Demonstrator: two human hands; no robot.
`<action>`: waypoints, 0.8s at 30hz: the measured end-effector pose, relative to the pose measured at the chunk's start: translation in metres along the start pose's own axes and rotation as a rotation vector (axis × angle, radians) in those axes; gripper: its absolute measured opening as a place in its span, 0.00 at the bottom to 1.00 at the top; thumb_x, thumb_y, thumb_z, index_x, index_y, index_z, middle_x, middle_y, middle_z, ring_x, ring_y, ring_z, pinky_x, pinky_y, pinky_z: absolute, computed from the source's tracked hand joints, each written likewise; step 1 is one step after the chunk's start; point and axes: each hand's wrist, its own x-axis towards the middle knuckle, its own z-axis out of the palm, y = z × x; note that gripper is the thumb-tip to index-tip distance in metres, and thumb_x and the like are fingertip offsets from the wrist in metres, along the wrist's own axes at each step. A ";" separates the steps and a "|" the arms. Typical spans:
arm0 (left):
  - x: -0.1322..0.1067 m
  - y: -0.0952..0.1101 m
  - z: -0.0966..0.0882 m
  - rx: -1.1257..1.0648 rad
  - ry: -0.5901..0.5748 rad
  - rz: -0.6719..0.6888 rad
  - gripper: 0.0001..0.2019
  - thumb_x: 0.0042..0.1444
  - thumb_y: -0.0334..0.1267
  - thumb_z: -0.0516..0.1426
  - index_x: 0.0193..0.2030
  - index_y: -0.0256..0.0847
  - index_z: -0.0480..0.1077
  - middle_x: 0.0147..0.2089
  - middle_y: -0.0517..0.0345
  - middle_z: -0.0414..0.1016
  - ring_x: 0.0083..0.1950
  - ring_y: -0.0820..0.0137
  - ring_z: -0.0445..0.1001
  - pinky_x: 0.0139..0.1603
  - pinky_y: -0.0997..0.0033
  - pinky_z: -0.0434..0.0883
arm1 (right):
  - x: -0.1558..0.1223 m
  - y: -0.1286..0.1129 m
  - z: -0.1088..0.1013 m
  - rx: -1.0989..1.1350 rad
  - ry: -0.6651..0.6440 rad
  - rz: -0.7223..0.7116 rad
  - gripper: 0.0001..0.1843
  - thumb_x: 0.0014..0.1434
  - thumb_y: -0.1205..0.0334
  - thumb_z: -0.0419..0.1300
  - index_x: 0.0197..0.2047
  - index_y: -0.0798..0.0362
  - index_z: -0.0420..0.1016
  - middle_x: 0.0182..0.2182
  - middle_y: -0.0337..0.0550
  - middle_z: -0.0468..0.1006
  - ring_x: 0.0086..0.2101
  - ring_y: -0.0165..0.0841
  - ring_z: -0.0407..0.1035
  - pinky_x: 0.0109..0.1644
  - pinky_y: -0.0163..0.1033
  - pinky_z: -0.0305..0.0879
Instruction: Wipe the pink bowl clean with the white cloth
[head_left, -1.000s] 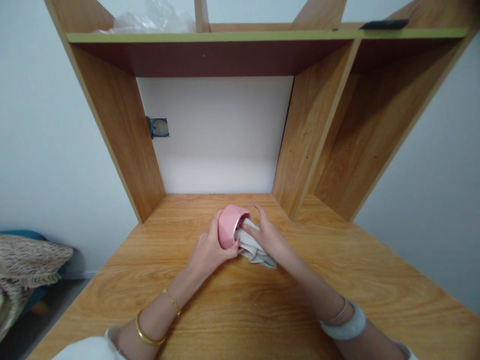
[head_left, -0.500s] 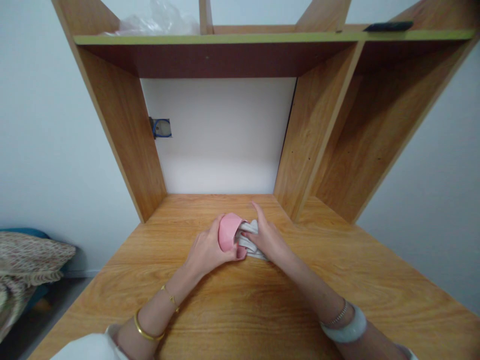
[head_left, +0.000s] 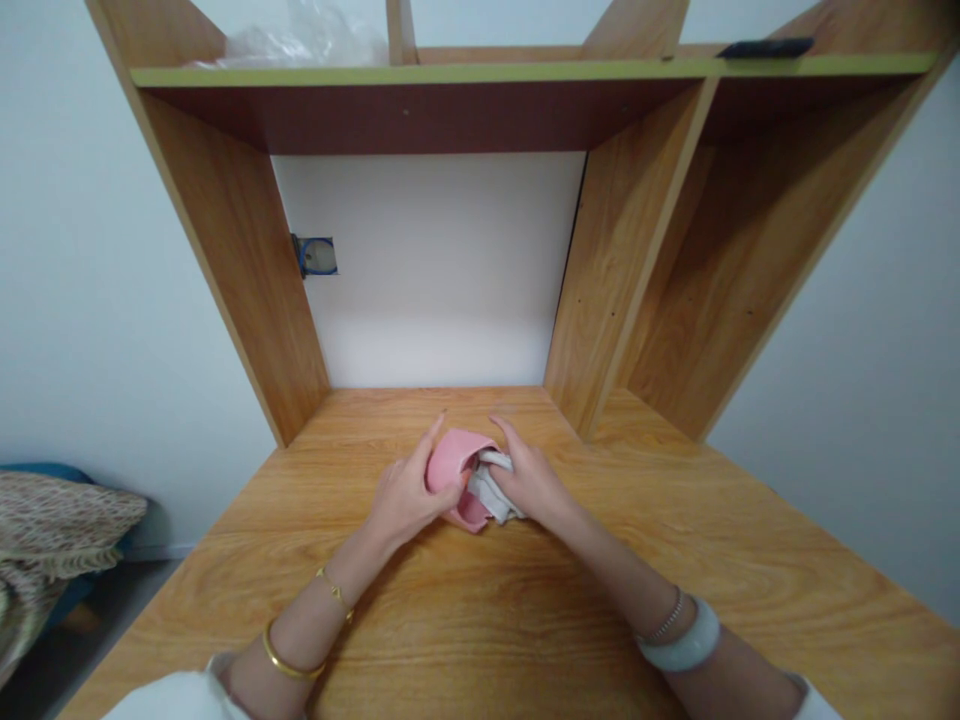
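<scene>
A glossy pink cup-like container (head_left: 452,455) lies tilted low over the desk, its mouth turned to the right. My left hand (head_left: 403,497) grips it from the left, the thumb at the rim of the mouth and one finger lifted off. On the other side, my right hand (head_left: 538,487) pinches a light grey cloth (head_left: 493,494), pushed partly into the mouth. The right fingertips are hidden by the cloth and the container, while the index finger or thumb points up and away. Part of the cloth hangs beside the container's lower edge.
Wooden desktop (head_left: 465,620) surrounds both hands. Behind it rises a shelf unit with a wooden divider (head_left: 611,270) and a wall socket box (head_left: 318,256). A clear plastic bag (head_left: 304,40) and a dark flat object (head_left: 769,48) rest on the upper shelf. A woven blanket (head_left: 64,515) is at far left.
The container has turned so its mouth faces more toward me. A left finger has lifted off it. My right hand has moved slightly left with the cloth, and the view has shifted a little.
</scene>
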 end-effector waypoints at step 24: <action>-0.004 0.011 0.014 -0.151 -0.006 -0.053 0.30 0.41 0.38 0.59 0.54 0.39 0.59 0.47 0.51 0.71 0.45 0.62 0.71 0.46 0.65 0.67 | 0.001 -0.001 -0.008 -0.247 0.140 -0.012 0.39 0.51 0.57 0.54 0.63 0.49 0.40 0.26 0.38 0.73 0.28 0.35 0.69 0.29 0.33 0.54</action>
